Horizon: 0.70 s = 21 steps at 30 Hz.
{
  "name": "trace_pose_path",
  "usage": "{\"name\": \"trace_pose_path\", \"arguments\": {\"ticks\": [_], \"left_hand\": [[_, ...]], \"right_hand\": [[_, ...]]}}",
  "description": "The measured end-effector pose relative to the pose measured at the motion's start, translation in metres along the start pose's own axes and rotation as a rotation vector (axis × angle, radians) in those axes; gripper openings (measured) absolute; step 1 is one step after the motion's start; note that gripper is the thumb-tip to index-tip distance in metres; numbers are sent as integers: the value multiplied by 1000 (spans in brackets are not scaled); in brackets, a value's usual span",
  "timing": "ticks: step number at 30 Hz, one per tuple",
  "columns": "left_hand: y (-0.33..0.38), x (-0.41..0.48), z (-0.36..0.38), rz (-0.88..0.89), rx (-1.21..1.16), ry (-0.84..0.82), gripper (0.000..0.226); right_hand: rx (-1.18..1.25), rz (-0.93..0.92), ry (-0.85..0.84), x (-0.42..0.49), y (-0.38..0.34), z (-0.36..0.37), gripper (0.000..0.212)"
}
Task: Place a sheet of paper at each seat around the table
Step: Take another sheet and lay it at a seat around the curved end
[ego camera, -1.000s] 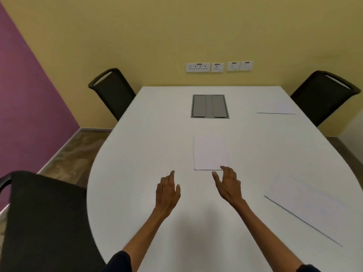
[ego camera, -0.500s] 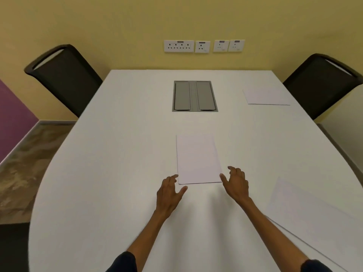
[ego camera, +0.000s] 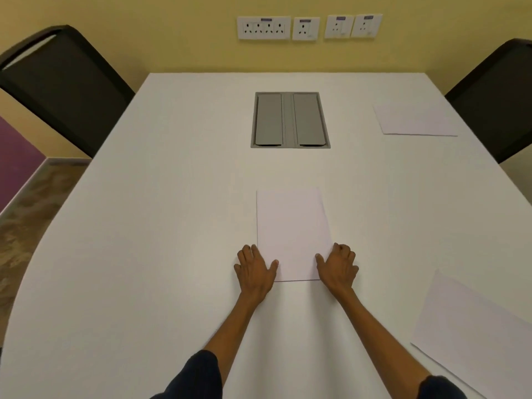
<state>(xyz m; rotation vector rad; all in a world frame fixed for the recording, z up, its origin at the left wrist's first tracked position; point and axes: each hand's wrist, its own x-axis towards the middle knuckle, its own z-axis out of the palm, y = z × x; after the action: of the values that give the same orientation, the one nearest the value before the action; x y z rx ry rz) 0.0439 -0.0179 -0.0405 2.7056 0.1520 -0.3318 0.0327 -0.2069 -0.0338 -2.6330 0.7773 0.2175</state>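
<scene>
Paper sheet, white, rectangular: flat on white tabletop centre, long axis toward far edge. Left hand spread, thumb on near-left corner; right hand curled at near-right corner, grip unclear.

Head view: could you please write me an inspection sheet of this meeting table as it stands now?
Surface: white table, with a closed grey hatch set in its middle.
Job's things: centre paper lies flat between the hands; far sheet lies before the right chair; near sheet lies at the near right edge; no paper before the left chair.
Clutter: nothing seen.
Grippers: left hand lies at the centre paper's left edge, thumb on it; right hand has curled fingers at its right edge, grip unclear.
Cables: nothing seen.
Surroundings: black left chair and right chair, wall sockets on the yellow wall, patterned floor.
</scene>
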Motion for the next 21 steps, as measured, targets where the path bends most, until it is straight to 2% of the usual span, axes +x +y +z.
{"name": "trace_pose_path", "arguments": {"ticks": [8,14,17,21], "left_hand": [[16,2,10,-3,19,7,76],[20,-4,15,-9,-73,-25,75],[21,-4,15,-10,-83,-5,68],[16,-1,12,-34,-166,150,44]], "right_hand": [[13,19,65,1,-7,14,55],[20,-2,101,-2,-8,19,57],[57,-12,165,-4,-7,21,46],[141,42,252,-1,-6,20,28]]}}
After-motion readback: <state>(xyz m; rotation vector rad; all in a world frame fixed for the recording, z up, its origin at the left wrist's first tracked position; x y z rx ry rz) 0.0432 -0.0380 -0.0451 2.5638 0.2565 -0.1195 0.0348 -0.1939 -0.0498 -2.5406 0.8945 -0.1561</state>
